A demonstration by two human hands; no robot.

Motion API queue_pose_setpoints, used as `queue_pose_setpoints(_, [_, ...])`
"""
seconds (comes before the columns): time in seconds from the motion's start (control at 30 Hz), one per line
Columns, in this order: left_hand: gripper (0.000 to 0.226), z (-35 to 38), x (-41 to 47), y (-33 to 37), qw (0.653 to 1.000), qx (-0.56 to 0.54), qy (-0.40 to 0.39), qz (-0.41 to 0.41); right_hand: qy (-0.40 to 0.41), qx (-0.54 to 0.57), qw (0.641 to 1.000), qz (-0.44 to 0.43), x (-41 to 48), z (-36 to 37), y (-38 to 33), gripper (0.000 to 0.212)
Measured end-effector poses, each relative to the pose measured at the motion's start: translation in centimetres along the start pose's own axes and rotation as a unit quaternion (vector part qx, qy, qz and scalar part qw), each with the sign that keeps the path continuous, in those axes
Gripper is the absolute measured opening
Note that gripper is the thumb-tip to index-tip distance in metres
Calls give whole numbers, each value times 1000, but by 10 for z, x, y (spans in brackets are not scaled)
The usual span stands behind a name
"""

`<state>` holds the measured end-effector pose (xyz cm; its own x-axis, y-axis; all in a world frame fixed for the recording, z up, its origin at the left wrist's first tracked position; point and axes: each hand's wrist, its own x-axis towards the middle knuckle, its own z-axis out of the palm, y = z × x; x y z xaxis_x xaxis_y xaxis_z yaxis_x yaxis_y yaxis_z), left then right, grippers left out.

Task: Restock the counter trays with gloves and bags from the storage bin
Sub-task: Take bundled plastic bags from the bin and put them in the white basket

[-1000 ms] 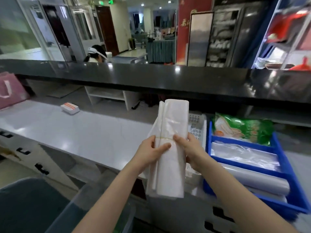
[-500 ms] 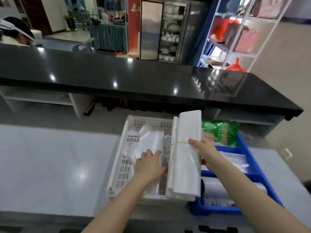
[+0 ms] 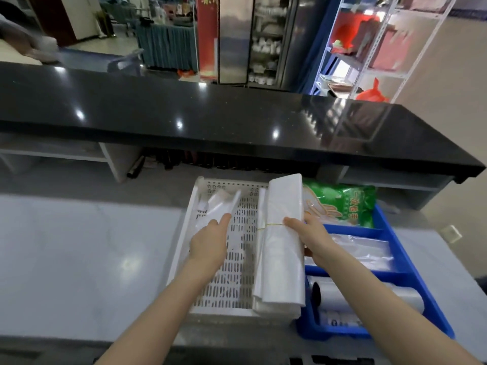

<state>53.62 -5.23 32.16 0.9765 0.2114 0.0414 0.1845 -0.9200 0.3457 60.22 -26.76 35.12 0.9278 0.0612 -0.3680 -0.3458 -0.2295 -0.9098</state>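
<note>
A white perforated tray (image 3: 203,309) sits on the pale counter. My right hand (image 3: 308,234) grips a folded white bag bundle (image 3: 282,254), tied with a yellow rubber band, standing along the tray's right side. My left hand (image 3: 210,243) rests flat, fingers together, on thin white bags (image 3: 213,209) lying in the tray's left half. To the right, a blue divided tray (image 3: 411,275) holds a green glove packet (image 3: 342,205), clear bags (image 3: 366,248) and a bag roll (image 3: 369,296).
A raised black glossy counter top (image 3: 210,117) runs across behind the trays, with open shelves beneath it. Pale grey counter (image 3: 79,259) stretches to the left. A metal shelving rack (image 3: 369,48) with red items stands at the far right.
The view has swung right from the bin to the trays. The bag bundle went from both hands in the air down into the white tray; my left hand let go and pressed on the loose bags.
</note>
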Motion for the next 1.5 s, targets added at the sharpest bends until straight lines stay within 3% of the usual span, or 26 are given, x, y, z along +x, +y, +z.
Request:
queue_pose_setpoints(0.13, [69, -34, 1, -17, 996, -32, 73, -33, -32, 7, 999, -2, 9, 36, -2, 35])
queue_pose_setpoints(0.3, [68, -61, -2, -28, 992, 18, 121, -41, -86, 10, 996, 27, 13, 94, 0, 31])
queue_pose_setpoints(0.57, [72, -57, -11, -25, 992, 21, 117, -45, -20, -149, 987, -56, 23, 81, -7, 31])
queue_pose_setpoints(0.67, [72, -54, -8, -16, 993, 22, 115, -32, -19, -206, 975, -86, 29, 60, -9, 43])
queue_pose_setpoints(0.77, [72, -51, -1, -9, 993, 15, 116, -21, -21, -181, 981, -66, 26, 59, 3, 68])
queue_pose_setpoints(0.93, [72, -46, 7, 2, 995, 19, 95, -13, 15, -163, 985, -48, 16, 83, 29, 66])
queue_pose_setpoints(1.07, [65, -42, 9, 5, 998, -1, 68, -11, -32, -140, 988, -65, 16, 104, 32, 66])
queue_pose_setpoints(1.13, [61, -36, 9, 9, 998, -25, 51, -5, -15, -133, 988, -72, 18, 106, 32, 68])
queue_pose_setpoints(1.3, [57, -9, 2, 17, 997, -69, -7, 38, 68, -201, 971, -106, 19, 82, 30, 66])
queue_pose_setpoints(1.43, [54, 15, -6, 26, 994, -75, -58, 56, 50, -250, 951, -175, 13, 74, 35, 59])
queue_pose_setpoints(1.5, [50, 20, -4, 22, 997, -59, -27, 49, 20, -304, 929, -210, 12, 76, 35, 52])
